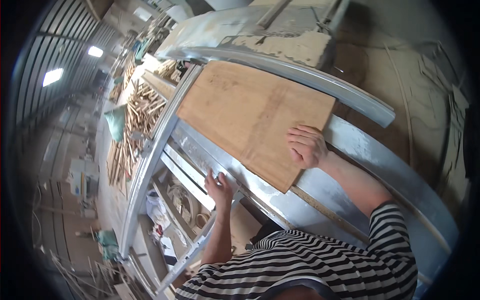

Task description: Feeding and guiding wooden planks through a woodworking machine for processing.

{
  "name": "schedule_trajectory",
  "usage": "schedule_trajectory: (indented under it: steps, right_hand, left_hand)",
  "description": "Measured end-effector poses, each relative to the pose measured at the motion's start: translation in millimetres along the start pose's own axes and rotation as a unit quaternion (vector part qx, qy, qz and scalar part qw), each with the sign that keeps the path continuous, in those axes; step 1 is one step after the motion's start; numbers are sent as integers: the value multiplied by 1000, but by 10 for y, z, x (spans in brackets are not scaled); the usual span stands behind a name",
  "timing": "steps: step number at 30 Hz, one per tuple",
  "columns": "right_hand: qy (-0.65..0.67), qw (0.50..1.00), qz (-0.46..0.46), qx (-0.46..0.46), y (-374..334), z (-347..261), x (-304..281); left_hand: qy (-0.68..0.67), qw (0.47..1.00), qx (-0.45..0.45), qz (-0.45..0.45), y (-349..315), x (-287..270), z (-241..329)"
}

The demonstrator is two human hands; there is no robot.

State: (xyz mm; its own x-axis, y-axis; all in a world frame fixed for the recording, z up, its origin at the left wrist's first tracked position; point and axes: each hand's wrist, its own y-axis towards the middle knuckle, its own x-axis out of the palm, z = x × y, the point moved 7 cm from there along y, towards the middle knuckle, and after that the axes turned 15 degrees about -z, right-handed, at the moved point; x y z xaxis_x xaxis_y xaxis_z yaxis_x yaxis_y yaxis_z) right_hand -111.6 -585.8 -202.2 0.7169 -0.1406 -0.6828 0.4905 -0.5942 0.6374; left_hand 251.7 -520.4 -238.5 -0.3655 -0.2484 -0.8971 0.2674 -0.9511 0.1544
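Observation:
A broad, flat wooden board (250,110) lies slantwise on a metal machine bed (350,145). Its right end carries my right hand (306,146), which rests on top with the fingers curled in. Whatever those fingers may hold is hidden under them. Beside the board's near edge, over the metal frame, hovers my left hand (218,188). Its fingers are bent but apart, with nothing visible in them, and it does not touch the board.
A long metal rail (300,70) runs along the board's far side. Another metal frame bar (150,165) crosses at its left end. Under my left arm is an open compartment with rolls (200,220) and cloths. Wood strips (137,112) lie heaped on the floor at left.

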Motion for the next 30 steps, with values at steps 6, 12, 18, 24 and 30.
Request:
schedule_trajectory:
  steps: [6,12,18,24,30]
  right_hand:
    - [-1,1000,-10,2,50,34,23]
    - [-12,1000,-22,9,13,76,47]
    - [-16,1000,-20,11,-12,103,76]
    - [-17,1000,-15,10,-5,79,87]
    - [-9,1000,-24,8,-8,91,53]
  left_hand:
    - [72,982,-155,77,-793,-467,-1285]
    - [93,974,-203,-41,-1030,-355,-1391]
    - [105,969,-220,-42,-1037,-340,-1342]
    - [124,966,-222,-40,-1053,-340,-1430]
    - [121,965,-230,-32,-1047,-344,-1314]
